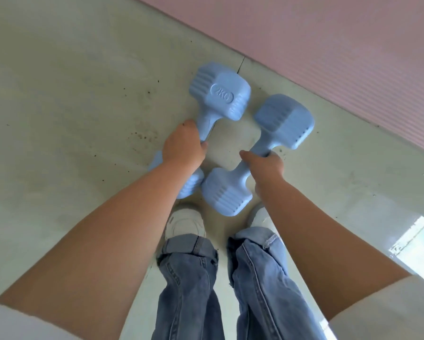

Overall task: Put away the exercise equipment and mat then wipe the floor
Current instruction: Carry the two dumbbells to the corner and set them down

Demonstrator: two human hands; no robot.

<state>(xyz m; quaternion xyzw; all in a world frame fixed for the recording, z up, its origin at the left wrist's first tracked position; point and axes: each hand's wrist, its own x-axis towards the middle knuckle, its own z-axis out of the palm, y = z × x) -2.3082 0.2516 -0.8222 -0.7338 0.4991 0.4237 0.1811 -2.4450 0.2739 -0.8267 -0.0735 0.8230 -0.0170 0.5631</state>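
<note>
Two light blue dumbbells lie side by side on the pale floor in front of my feet. My left hand [183,146] grips the handle of the left dumbbell [220,94], whose far head is marked 2KG; its near head is partly hidden under my forearm. My right hand [265,165] grips the handle of the right dumbbell [283,120], between its two ribbed heads. A pink ribbed exercise mat [328,45] lies flat across the upper right, just beyond the dumbbells.
The pale floor [71,94] shows dark specks and smudges left of the dumbbells. My white shoes [185,222] and jeans legs stand directly below the weights. A bright window reflection [414,244] lies on the floor at the right.
</note>
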